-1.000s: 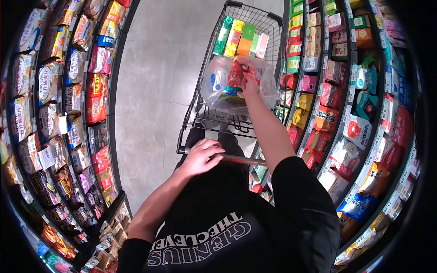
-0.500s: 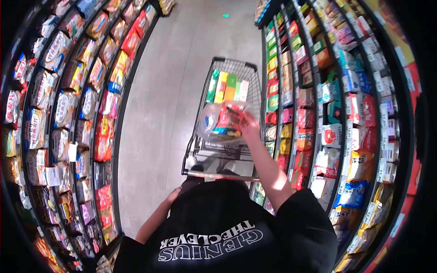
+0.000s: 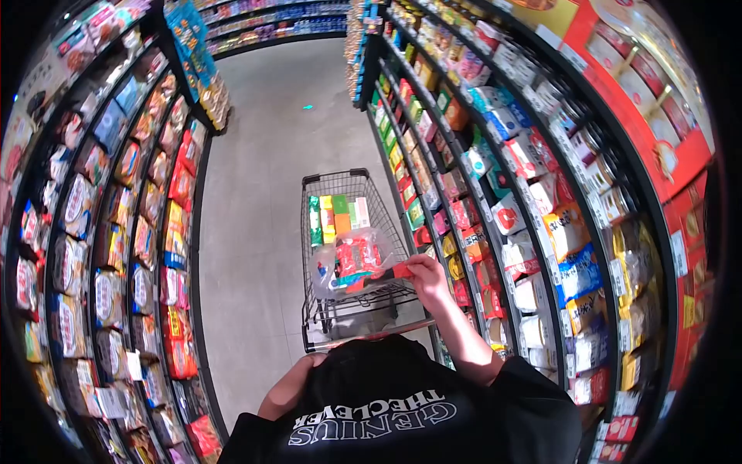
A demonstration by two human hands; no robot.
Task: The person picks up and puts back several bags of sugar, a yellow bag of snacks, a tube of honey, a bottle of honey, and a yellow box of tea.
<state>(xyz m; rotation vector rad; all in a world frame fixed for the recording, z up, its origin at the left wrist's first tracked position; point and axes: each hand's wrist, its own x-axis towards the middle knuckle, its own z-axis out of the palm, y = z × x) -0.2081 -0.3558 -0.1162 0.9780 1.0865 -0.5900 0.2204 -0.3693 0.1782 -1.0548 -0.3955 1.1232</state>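
Note:
Pinched between the fingers of my right hand (image 3: 430,278) is the red end of a narrow red-and-dark packet (image 3: 399,271), held at the right side of the cart. Its darker end overlaps a clear plastic bag (image 3: 323,261) inside the shopping cart (image 3: 308,313). Through that bag show a red package (image 3: 359,250) and other colourful packs. In front of the bag, green, yellow, orange and pale boxes (image 3: 341,213) stand side by side. My left hand (image 3: 311,362) is low by my waist, behind the cart handle (image 3: 402,329), its fingers mostly hidden by my black shirt.
Shelves of packaged food (image 3: 77,263) line the left side, and more shelves with bags and boxes (image 3: 533,247) run close along the right. Grey floor (image 3: 255,155) stretches ahead to a rear shelf (image 3: 278,27). A blue display (image 3: 189,46) stands at the left aisle end.
My right hand has drawn back from over the bag to the cart's right side, with the narrow packet in its fingers. The view has tilted up, showing more of the aisle ahead.

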